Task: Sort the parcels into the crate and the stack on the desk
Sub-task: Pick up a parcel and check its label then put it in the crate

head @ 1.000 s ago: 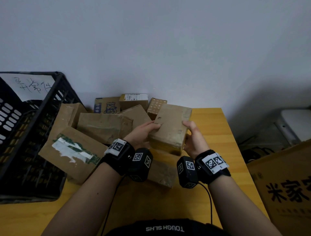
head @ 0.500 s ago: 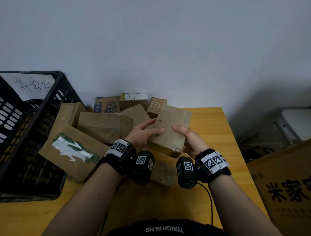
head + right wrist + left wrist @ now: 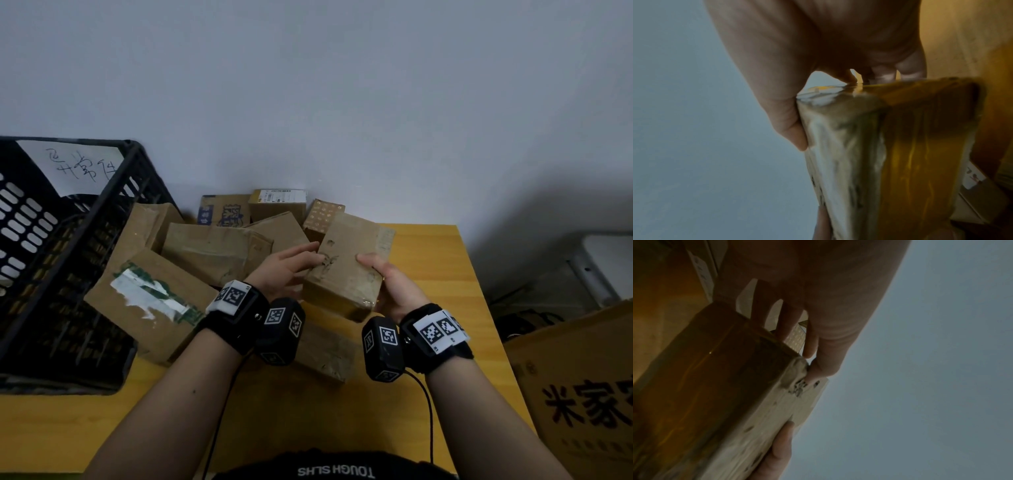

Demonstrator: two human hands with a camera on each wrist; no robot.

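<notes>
Both hands hold one brown parcel up above the surface. On its right side, the right hand grips it: the thumb lies on the top face and the fingers curl under it. The left hand is at its left side, with the thumb tip touching the top face near a dark scribble. Its fingers are straight and reach along the far side of the parcel, as the left wrist view shows. The parcel is tilted, with its near end lower. Shiny clear tape wraps its near end.

Under the hands lies another small parcel, flat on the yellow wooden surface. Left of the hands is a heap of more parcels. One big flat one has a torn white and green label. Behind it lie a long one and a few little boxes against the wall.

Far left stands a black crate with holes in its walls. A white paper with handwriting hangs inside it. At the right edge is a big cardboard box with dark letters.
</notes>
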